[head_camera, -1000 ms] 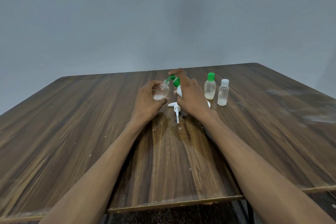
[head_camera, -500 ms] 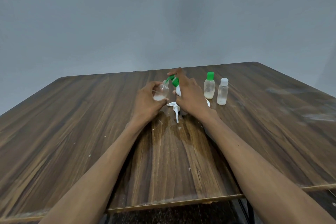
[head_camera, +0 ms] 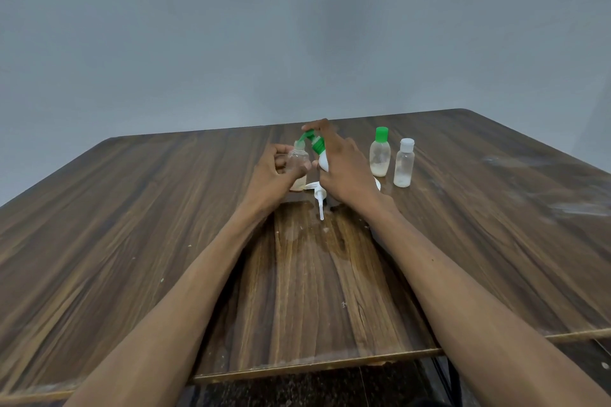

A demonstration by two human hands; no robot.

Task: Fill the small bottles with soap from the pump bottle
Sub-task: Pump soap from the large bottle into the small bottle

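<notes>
My left hand (head_camera: pixel 272 177) is closed around a small clear bottle (head_camera: pixel 299 165) with no cap, held upright just above the table. My right hand (head_camera: pixel 344 168) grips the white pump bottle (head_camera: pixel 323 160) with a green pump head (head_camera: pixel 310 139), its index finger resting on top. The green nozzle points down into the small bottle's mouth. A little pale soap lies in the bottom of the small bottle. Most of the pump bottle's body is hidden behind my right hand.
To the right stand a small bottle with a green cap (head_camera: pixel 380 152) and one with a white cap (head_camera: pixel 404 162), each holding some soap. A loose white pump piece (head_camera: pixel 319 200) lies on the wooden table (head_camera: pixel 132 225). A wet patch spreads in front of it.
Both hands and the bottles have stayed almost in place; the right index finger still rests on the pump head. Only the view shifted slightly.
</notes>
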